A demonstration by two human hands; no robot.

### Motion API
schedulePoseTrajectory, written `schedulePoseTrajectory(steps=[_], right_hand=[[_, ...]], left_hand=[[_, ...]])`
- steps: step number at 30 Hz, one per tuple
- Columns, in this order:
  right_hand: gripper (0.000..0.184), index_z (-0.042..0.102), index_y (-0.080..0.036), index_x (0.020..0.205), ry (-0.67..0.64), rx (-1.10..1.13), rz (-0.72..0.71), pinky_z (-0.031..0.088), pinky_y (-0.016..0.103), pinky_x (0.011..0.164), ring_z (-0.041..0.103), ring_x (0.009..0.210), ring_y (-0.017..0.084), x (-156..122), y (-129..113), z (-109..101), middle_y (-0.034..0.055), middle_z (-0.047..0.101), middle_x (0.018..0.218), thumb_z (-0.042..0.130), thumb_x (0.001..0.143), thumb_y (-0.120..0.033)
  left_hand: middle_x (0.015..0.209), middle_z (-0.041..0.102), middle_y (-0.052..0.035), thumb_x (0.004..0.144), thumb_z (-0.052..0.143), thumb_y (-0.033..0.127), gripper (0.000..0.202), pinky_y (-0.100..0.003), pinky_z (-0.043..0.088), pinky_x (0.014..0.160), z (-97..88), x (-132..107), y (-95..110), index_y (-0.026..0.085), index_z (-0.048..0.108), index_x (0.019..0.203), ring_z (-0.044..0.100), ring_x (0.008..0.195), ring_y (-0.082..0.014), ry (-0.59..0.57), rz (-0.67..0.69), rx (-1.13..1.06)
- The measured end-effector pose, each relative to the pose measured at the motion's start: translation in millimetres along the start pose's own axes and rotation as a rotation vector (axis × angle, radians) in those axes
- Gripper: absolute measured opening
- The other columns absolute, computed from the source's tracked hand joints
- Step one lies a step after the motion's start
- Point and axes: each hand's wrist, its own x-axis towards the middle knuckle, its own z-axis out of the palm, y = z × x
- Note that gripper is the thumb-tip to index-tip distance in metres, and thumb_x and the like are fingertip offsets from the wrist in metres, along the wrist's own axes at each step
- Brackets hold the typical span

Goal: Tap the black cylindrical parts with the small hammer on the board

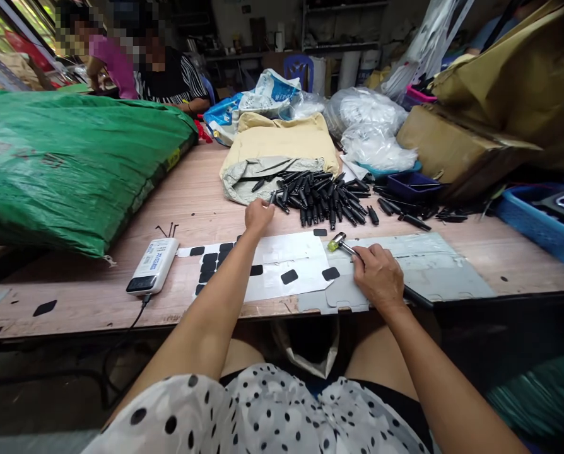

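Note:
In the head view my right hand [379, 274] is closed round the handle of a small hammer [339, 242] with a yellow tip, held low over a grey board [419, 268]. My left hand [259, 215] reaches forward to the left edge of a heap of black pen-shaped pieces [322, 195]. Its fingers are pinched at one slim piece [272, 198] there. The heap spills from the mouth of a cream sack [282, 142]. Below my left forearm lies a white sheet [305, 252] with several black rounded patches [289, 277], some hidden by the arm.
A white power bank [152, 266] with a cable stands left, hex keys [168, 231] behind it. A big green sack [74, 170] fills the left side. To the right are a cardboard box [462, 148] and a blue basket [542, 221]. Two people sit at the back left.

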Motion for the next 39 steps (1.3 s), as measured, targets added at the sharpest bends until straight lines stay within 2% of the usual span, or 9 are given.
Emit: schedulePoseTrajectory(steps=[4, 9, 13, 18, 21, 26, 32, 36, 39], right_hand=[[0.026, 0.072, -0.022, 0.113, -0.017, -0.007, -0.002, 0.033, 0.035, 0.075, 0.049, 0.088, 0.022, 2, -2, -3, 0.0075, 0.062, 0.096, 0.051, 0.098, -0.03], [0.025, 0.072, -0.022, 0.111, -0.016, -0.009, 0.008, 0.032, 0.034, 0.075, 0.049, 0.088, 0.022, 3, -2, -3, 0.0073, 0.062, 0.096, 0.053, 0.097, -0.029], [0.025, 0.072, -0.022, 0.112, -0.013, -0.006, 0.013, 0.032, 0.034, 0.075, 0.049, 0.089, 0.022, 3, -2, -2, 0.007, 0.062, 0.097, 0.054, 0.098, -0.03], [0.026, 0.073, -0.022, 0.113, 0.0, -0.004, 0.015, 0.032, 0.035, 0.075, 0.049, 0.089, 0.023, 2, -1, 1, 0.0079, 0.062, 0.097, 0.053, 0.098, -0.03], [0.027, 0.073, -0.022, 0.113, 0.0, -0.009, 0.013, 0.032, 0.034, 0.075, 0.049, 0.09, 0.023, 1, -1, 1, 0.0084, 0.062, 0.096, 0.052, 0.098, -0.03], [0.028, 0.073, -0.022, 0.113, 0.007, -0.024, 0.008, 0.032, 0.035, 0.075, 0.049, 0.088, 0.023, 1, -1, 0, 0.0082, 0.063, 0.096, 0.051, 0.099, -0.031], [0.033, 0.072, -0.022, 0.122, -0.003, 0.041, -0.007, 0.038, 0.034, 0.074, 0.055, 0.09, 0.023, 1, -4, -7, 0.0077, 0.065, 0.097, 0.049, 0.1, -0.029], [0.038, 0.068, -0.022, 0.133, 0.062, 0.289, 0.026, 0.046, 0.032, 0.079, 0.062, 0.094, 0.021, -5, -25, -23, 0.0071, 0.068, 0.101, 0.045, 0.102, -0.029], [0.038, 0.066, -0.024, 0.135, -0.003, 0.511, -0.014, 0.05, 0.032, 0.084, 0.066, 0.095, 0.02, -11, -46, -34, 0.0062, 0.071, 0.104, 0.047, 0.102, -0.03]], left_hand=[[0.12, 0.072, -0.0157, 0.083, 0.071, 0.032, 0.02, -0.038, 0.048, 0.093, 20.4, 32, -6, 0.017, 0.071, 0.098, 0.064, 0.113, -0.0302, 0.022, -0.061, 0.128], [0.109, 0.074, -0.0117, 0.081, 0.073, 0.037, 0.018, -0.038, 0.048, 0.087, 12.8, 35, -3, 0.021, 0.07, 0.088, 0.066, 0.105, -0.03, -0.001, -0.161, 0.122], [0.095, 0.074, -0.0048, 0.085, 0.072, 0.036, 0.019, -0.032, 0.048, 0.081, -10.4, -3, -2, 0.02, 0.072, 0.096, 0.066, 0.092, -0.0223, 0.002, 0.004, -0.058], [0.094, 0.073, -0.0022, 0.085, 0.072, 0.03, 0.018, -0.029, 0.046, 0.071, -22.3, -94, -11, 0.021, 0.075, 0.101, 0.062, 0.08, -0.0176, -0.331, 0.329, -0.237], [0.089, 0.07, -0.002, 0.082, 0.075, 0.025, 0.014, -0.032, 0.045, 0.075, -12.1, -127, -24, 0.022, 0.075, 0.096, 0.059, 0.083, -0.0193, -0.385, 0.443, -0.114], [0.091, 0.068, -0.0029, 0.084, 0.078, 0.029, 0.018, -0.037, 0.044, 0.085, 4.8, -136, -41, 0.023, 0.076, 0.101, 0.057, 0.09, -0.022, -0.307, 0.547, -0.025], [0.09, 0.069, -0.0029, 0.083, 0.08, 0.03, 0.02, -0.037, 0.044, 0.086, 3.8, -133, -42, 0.023, 0.077, 0.101, 0.058, 0.09, -0.0223, -0.333, 0.54, -0.033], [0.09, 0.071, -0.0026, 0.08, 0.083, 0.03, 0.02, -0.037, 0.045, 0.086, 1.5, -133, -40, 0.024, 0.079, 0.099, 0.058, 0.092, -0.0228, -0.363, 0.51, -0.054], [0.091, 0.072, -0.0014, 0.078, 0.085, 0.029, 0.021, -0.036, 0.044, 0.087, 1.3, -133, -39, 0.024, 0.079, 0.098, 0.058, 0.094, -0.0228, -0.378, 0.472, -0.074]])
